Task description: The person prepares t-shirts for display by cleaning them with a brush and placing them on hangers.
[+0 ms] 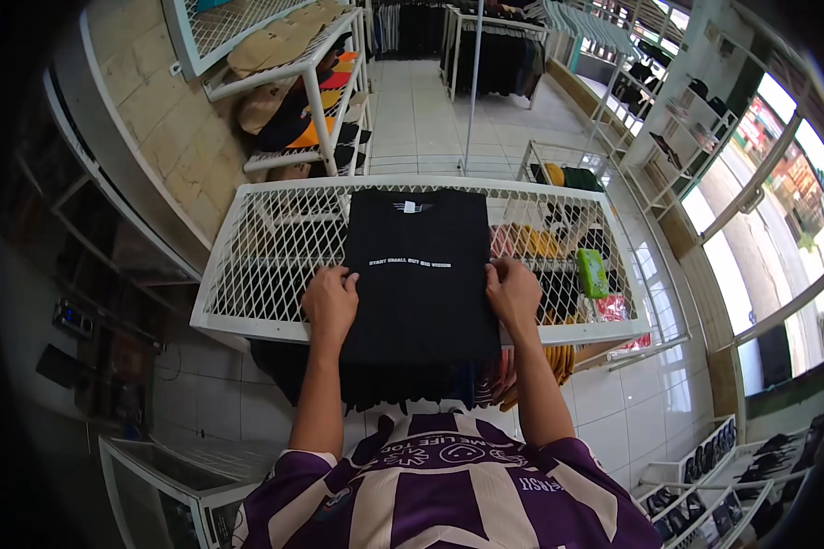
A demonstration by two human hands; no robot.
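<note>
A folded black T-shirt [418,306] lies flat on a white wire-mesh table [247,325]. White lettering crosses its chest, and a white label shows at the neck. My left hand [330,302] grips the shirt's left edge, fingers curled and thumb on the cloth. On the opposite edge, my right hand [515,295] holds the fabric with its thumb on top and fingers bent. Both hands sit at about the same height along the shirt. The undersides of the fingers are hidden. To the right of my right hand lies a green packet [592,274].
Folded yellow and pink clothes [536,241] show through the mesh. A rack of caps [293,119] stands at the back left. Clothing rails [485,55] and a thin metal pole [472,91] are behind the table. A glass case [169,476] is at the lower left.
</note>
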